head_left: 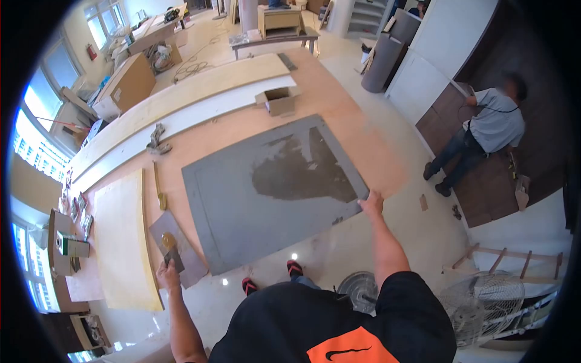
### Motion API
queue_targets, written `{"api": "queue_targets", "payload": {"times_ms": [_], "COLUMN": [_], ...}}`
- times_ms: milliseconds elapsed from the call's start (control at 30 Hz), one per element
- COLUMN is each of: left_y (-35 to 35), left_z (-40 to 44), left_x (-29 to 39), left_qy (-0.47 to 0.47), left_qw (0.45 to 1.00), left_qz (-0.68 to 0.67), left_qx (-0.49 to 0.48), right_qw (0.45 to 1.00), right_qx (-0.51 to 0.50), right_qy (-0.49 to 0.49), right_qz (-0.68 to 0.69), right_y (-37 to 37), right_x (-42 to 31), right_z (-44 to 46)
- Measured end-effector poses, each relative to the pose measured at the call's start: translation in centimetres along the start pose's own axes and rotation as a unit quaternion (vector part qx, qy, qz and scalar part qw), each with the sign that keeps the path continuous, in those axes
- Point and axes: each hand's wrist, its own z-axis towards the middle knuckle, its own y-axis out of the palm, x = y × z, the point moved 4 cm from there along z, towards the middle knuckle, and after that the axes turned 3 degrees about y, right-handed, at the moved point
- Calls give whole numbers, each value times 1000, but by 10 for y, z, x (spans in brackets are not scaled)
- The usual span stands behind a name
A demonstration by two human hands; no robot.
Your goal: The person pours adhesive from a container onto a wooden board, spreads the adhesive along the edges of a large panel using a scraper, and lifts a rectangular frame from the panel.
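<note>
A large grey panel lies on the work table, with a wet-looking brown patch spread over its far right part. My right hand grips the panel's near right corner, fingers curled at the edge. In my left hand is a dark, flat-bladed scraper. Its blade is over a small greyish sheet, touching or close to an amber, glue-like blob there. Left of it lies a pale yellow board, and a yellow-ended brush-like tool rests beside that board.
Long boards, a small open cardboard box and crumpled gloves are on the table. A green-and-white can stands at left. Another person bends over dark panels at right. Fans stand close behind me.
</note>
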Motion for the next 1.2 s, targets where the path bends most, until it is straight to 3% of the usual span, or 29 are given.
{"api": "queue_targets", "payload": {"times_ms": [100, 300, 367, 433, 467, 500, 567, 667, 1000, 1200], "left_y": [3, 5, 13, 8, 6, 5, 5, 11, 8, 4], "left_z": [0, 14, 24, 40, 36, 31, 11, 8, -3, 5], "left_x": [12, 2, -11, -55, -44, -36, -1, -6, 1, -16], "left_qy": [-13, -53, 110, 259, 234, 50, -38, -55, -72, -37], "left_qw": [999, 998, 992, 937, 922, 986, 994, 997, 997, 996], "left_qz": [-10, 44, 49, 225, 307, 151, 98, -25, 12, 65], "left_qx": [33, -15, 36, 60, 14, 40, 22, 43, 14, 50], "right_qw": [999, 999, 999, 995, 997, 989, 988, 981, 984, 997], "right_qx": [36, 0, 17, 21, -12, -47, -40, -35, -50, -53], "right_qy": [23, 24, 22, -17, 5, 7, 27, 44, 41, 20], "right_qz": [13, 32, 33, 91, 79, 140, 144, 187, 164, 45], "right_y": [-12, -26, -18, 5, 19, 16, 16, 20, 5, 12], "right_x": [-2, -2, 3, 24, 32, 35, 35, 44, 44, 38], "right_z": [-4, -1, 15, 26, 38, 36, 34, 38, 27, 38]}}
